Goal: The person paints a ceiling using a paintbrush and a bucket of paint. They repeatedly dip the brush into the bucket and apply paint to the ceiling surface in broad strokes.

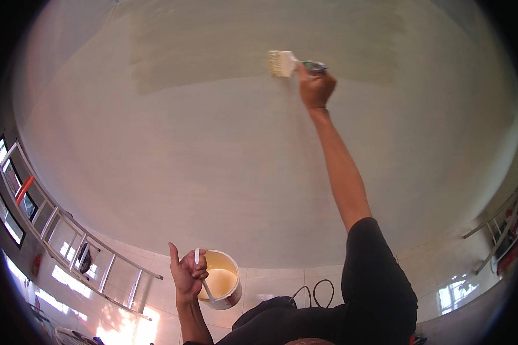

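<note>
At the far left one aluminium ladder (75, 253) lies along the tiled floor (270, 284), its rails running from the upper left down toward the lower middle, with bright patches of light on the tiles beside it. One small red thing (24, 190) sits against the upper end of the ladder; what it is cannot be told.

Right of the ladder, the left hand (188, 275) rises from the lower edge on a bare forearm. Its fingers are curled tight around the white handle of one paint bucket (221, 279), and the thumb sticks straight up. The bucket hangs just to the right of the hand, touching it, its mouth turned toward the camera so that pale cream paint shows inside. Behind the bucket one black cable (313, 290) loops across the floor.

Further right, the right arm stretches upward at full length, a black sleeve covering the upper arm and the forearm bare. The right hand (315, 87) is clenched around the handle of one paintbrush (288, 63), held with the bristles pointing left. The pale bristles press against the wall (213, 144), at the lower edge of a broad greyish painted band (259, 46) that runs across the upper wall. Below the band the wall is lighter.

At the far right edge some metal and red items (506, 241) lie on the floor, too small and bent to identify.
</note>
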{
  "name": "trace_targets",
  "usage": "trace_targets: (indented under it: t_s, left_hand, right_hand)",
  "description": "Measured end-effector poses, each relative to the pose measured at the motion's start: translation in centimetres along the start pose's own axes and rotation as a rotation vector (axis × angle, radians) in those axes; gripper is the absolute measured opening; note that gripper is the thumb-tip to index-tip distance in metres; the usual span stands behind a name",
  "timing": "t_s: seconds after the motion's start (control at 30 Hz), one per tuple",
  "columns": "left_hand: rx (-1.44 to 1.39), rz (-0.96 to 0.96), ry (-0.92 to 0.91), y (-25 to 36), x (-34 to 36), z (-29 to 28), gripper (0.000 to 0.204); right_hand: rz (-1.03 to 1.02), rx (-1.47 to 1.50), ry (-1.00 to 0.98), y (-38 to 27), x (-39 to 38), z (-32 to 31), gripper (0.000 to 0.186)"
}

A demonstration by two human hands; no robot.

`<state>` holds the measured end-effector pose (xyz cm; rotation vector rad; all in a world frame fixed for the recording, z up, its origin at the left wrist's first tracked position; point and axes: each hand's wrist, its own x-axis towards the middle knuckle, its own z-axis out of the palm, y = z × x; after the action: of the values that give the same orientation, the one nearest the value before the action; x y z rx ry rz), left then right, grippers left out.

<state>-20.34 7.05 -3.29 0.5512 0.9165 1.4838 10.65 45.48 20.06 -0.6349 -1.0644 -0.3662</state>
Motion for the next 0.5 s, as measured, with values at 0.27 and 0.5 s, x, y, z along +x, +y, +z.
trace_targets:
  t_s: [0.27, 0.5]
  left_hand:
    - [-0.097, 0.056, 0.045, -0.5, -0.7, 1.2, 0.091]
    - [-0.099, 0.045, 0.066, -0.2, -1.1, 1.6, 0.091]
  right_hand:
    - [-0.079, -0.673, 0.229, 8.8, 9.1, -15.6, 0.021]
    - [-0.312, -0.528, -0.022, -2.7, 1.7, 1.9, 0.018]
